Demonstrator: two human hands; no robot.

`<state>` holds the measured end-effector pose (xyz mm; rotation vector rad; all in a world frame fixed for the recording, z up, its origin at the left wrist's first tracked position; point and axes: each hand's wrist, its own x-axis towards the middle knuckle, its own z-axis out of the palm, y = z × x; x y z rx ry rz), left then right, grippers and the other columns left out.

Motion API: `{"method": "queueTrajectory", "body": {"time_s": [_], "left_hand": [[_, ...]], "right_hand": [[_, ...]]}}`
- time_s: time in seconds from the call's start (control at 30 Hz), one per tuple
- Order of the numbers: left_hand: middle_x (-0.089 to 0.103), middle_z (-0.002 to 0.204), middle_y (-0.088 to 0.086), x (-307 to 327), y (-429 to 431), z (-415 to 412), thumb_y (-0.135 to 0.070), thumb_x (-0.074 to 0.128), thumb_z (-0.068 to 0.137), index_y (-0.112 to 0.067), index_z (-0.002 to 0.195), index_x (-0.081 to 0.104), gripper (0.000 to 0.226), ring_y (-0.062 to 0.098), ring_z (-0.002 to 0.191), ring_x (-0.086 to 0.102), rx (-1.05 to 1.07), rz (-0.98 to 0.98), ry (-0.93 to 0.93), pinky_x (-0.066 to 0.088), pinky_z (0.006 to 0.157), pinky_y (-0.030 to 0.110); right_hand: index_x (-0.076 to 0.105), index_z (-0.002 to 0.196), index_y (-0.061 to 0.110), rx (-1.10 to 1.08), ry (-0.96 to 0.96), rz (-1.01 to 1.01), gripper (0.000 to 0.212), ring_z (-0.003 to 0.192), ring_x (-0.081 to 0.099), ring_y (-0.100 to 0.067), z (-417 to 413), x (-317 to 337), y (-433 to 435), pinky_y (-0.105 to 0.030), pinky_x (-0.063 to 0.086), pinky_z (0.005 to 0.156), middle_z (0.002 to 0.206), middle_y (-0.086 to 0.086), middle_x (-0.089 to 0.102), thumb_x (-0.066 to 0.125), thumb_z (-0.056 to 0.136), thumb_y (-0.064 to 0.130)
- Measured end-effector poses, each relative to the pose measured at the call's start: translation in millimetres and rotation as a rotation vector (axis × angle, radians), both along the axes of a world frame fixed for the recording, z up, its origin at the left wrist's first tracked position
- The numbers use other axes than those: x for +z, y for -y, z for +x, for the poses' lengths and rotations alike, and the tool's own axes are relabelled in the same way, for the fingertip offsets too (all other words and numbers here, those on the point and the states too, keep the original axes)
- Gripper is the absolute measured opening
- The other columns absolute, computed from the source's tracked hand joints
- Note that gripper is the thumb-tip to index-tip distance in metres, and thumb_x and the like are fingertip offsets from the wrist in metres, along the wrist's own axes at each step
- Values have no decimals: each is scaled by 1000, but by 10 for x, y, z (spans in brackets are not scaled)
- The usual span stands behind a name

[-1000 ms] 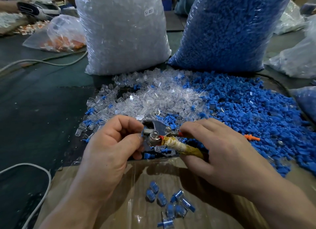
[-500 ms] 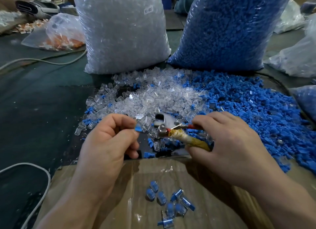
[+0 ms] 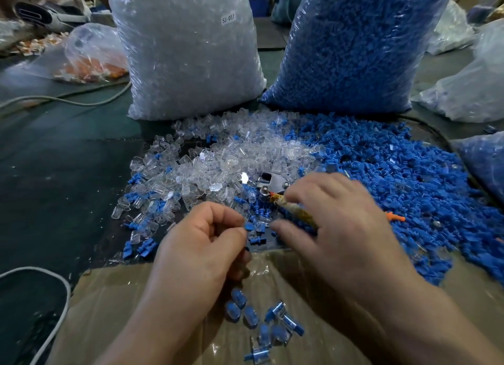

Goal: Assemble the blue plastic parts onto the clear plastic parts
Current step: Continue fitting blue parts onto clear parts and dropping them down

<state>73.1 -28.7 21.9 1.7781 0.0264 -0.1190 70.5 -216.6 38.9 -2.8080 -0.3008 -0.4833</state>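
My left hand (image 3: 201, 244) is curled and pinches a small blue plastic part (image 3: 248, 226) at its fingertips. My right hand (image 3: 341, 228) grips a pliers-like metal tool (image 3: 272, 186) by its tape-wrapped handle (image 3: 294, 210), its thumb stretched toward the blue part. A heap of clear plastic parts (image 3: 218, 160) lies just beyond the hands, with a spread of loose blue parts (image 3: 395, 173) to its right. Several assembled blue-and-clear pieces (image 3: 261, 321) lie on the cardboard (image 3: 122, 310) below my hands.
A big bag of clear parts (image 3: 185, 51) and a big bag of blue parts (image 3: 354, 45) stand at the back. A bag with orange parts (image 3: 92, 59) lies far left. A white cable (image 3: 49, 288) curves at lower left. One orange part (image 3: 394, 216) lies among the blue.
My left hand has pulled away from the tool's head, down and toward me, with the blue part. The right hand has shifted slightly and its fingers have spread over the handle.
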Motion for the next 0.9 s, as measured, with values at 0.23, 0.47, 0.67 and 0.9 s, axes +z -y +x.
{"method": "queueTrajectory", "body": {"time_s": [0.23,0.47,0.67,0.9], "left_hand": [[71,66,0,19,23,-65,-31,69,86,-38,89,70,8,20,56,69,-60,71,166,56,46,27],[60,54,-1,109,-48,-36,-69,49,79,-23,75,65,48,13,44,53,-181,5,-66,40,41,16],[62,67,-8,133,-103,-64,-59,58,89,-35,86,63,26,5,56,56,-331,182,358,44,48,18],[67,77,-16,202,-373,67,-61,59,71,-34,82,68,30,8,70,65,-612,513,213,51,61,22]], "right_hand": [[62,89,21,219,23,45,26,76,54,-19,-75,-27,-162,-40,46,71,80,5,59,42,97,36],[64,89,14,309,87,111,25,79,55,-21,-128,17,-209,-39,47,71,85,1,60,46,97,28],[50,63,15,180,-489,891,22,56,47,-13,-203,138,-289,-38,38,50,58,3,50,50,78,31],[47,65,21,37,-492,229,37,54,47,-7,-143,123,-136,-29,31,49,59,10,53,43,91,46]]}}
